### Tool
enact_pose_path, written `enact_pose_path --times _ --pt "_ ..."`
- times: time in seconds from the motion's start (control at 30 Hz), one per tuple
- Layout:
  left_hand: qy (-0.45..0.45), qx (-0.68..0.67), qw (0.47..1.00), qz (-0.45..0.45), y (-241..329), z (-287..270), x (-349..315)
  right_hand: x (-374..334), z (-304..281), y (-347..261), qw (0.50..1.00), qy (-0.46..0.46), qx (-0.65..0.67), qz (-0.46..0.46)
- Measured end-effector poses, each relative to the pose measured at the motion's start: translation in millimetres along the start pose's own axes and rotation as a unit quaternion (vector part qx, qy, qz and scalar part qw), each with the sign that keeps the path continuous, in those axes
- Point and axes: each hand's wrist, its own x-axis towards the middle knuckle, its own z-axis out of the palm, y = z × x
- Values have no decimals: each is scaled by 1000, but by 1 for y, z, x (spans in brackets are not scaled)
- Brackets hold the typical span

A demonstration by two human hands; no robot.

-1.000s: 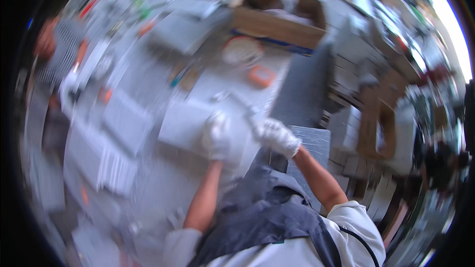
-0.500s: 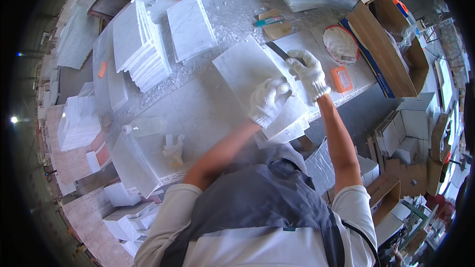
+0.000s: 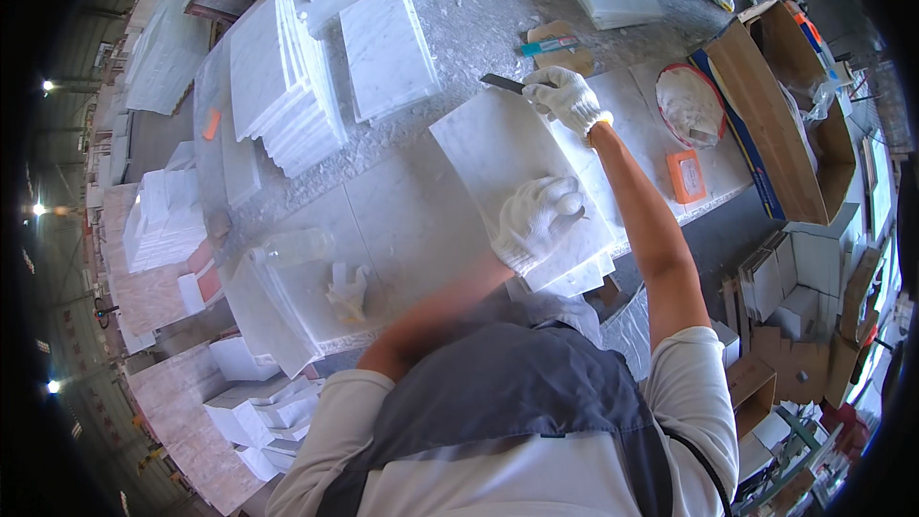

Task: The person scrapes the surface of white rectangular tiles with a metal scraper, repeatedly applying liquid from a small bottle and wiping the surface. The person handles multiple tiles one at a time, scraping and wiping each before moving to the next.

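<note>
White marble tiles lie in a small stack in front of me, and the top tile (image 3: 488, 139) is grey-veined. My right hand (image 3: 565, 101), in a white knit glove, is closed around a dark flat blade-like tool (image 3: 503, 83) by the stack's far edge. The tool's tip points left past the fingers. Nearer to me, my gloved left hand (image 3: 541, 220) is over the same tile with its fingers curled in. Whatever those fingers may hold is too hidden to make out.
Beyond the stack lie a teal-handled tool (image 3: 550, 46) and a red-rimmed bowl of white paste (image 3: 689, 105). An orange block (image 3: 685, 177) sits near the edge, beside a cardboard box (image 3: 775, 115). More tile stacks (image 3: 287, 86) stand left; a clear bottle (image 3: 299, 247) lies near-left.
My right hand has moved away and to the left across the tile with the dark tool, which now shows more fully. My left hand stays over the tile, and the whole view has shifted slightly.
</note>
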Motion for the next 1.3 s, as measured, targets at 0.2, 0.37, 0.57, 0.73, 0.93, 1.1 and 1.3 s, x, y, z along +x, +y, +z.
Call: enact_pose_path --times 0.2,0.37,0.57,0.73,0.93,1.1,1.3 --pt "-15 44 999 -11 5 -4 3 23 4 5 999 -24 -23 26" --pt "4 34 999 -29 5 -2 2 39 11 4 996 -5 -90 -18" --pt "8 17 997 -68 8 -2 0 48 15 -6 997 10 -76 18" --pt "-1 52 999 2 2 -1 1 35 2 7 982 56 179 8" --pt "121 -4 991 -62 -7 -6 3 -29 -26 51 926 88 367 -9" --pt "156 -136 951 -230 -55 -34 24 -103 -8 62 952 189 236 -37" --pt "94 83 976 -176 -119 -74 53 -147 60 56 948 250 12 -197"
